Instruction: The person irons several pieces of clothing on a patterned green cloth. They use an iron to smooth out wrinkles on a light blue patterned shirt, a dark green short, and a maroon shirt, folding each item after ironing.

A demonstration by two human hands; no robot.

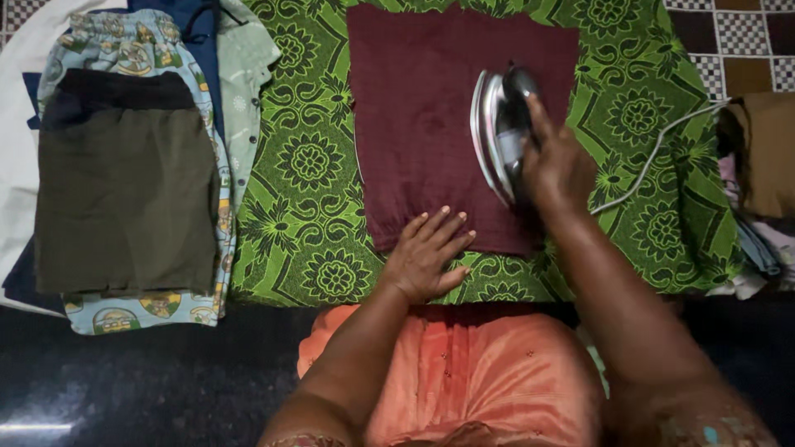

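Head view: right hand (556,170) wrapped around the handle of an iron (499,132) tipped on its edge over a maroon garment (431,124) spread on the green patterned cloth (306,165).
I judge the iron heavy, rigid and hot at its metal soleplate, so the handle is the only safe hold; the garment looks soft, light and prone to sliding, which is why my left hand (426,252) lies flat on its near hem, fingers spread apart. The handle is mostly hidden under my fingers, the cord (654,153) runs off right, and the folded clothes pile (124,190) at left is partly cut off.
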